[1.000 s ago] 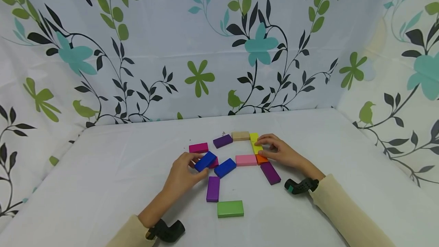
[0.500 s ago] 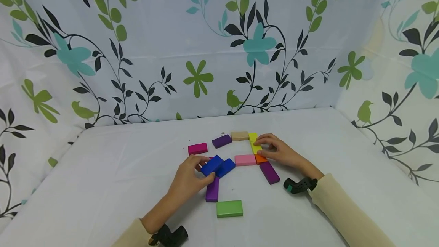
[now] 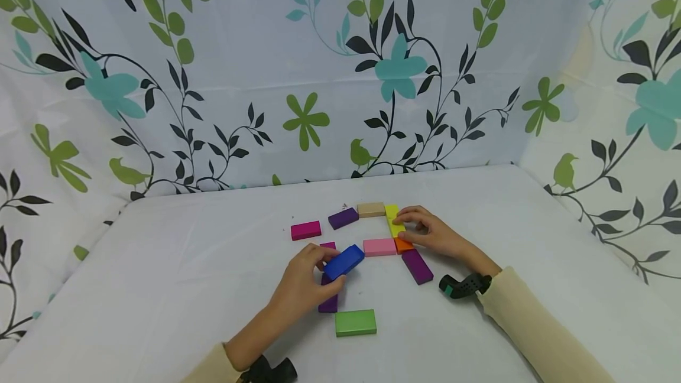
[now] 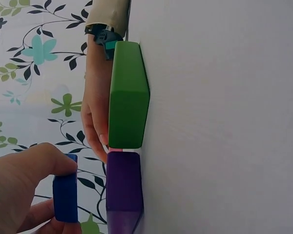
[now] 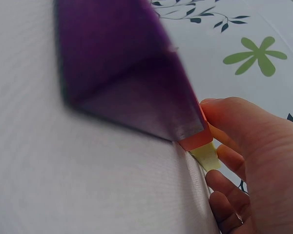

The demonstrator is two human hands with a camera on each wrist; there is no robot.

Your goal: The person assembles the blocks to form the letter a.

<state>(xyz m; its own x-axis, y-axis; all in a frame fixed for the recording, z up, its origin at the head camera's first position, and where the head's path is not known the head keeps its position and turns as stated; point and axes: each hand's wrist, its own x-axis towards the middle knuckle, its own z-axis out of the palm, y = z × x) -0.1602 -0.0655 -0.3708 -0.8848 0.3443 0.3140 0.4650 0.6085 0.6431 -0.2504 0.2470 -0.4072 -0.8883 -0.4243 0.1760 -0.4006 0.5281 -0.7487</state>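
One blue block [image 3: 344,261], below the middle of the frame, is pinched by the left hand [image 3: 303,279]; farther right, the right hand [image 3: 438,236] rests loosely on a yellow block [image 3: 391,213] and an orange block [image 3: 402,246]

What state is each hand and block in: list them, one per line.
Blue block: held, raised
Left hand: pinching blue block
Yellow block: flat, partly covered
Right hand: fingers at yellow block
Orange block: flat
Green block: flat, untouched
Tan block: flat
Pink block: flat
Far magenta block: flat, apart
Near magenta block: partly hidden
Dark purple block: flat
Left purple block: partly hidden
Right purple block: flat
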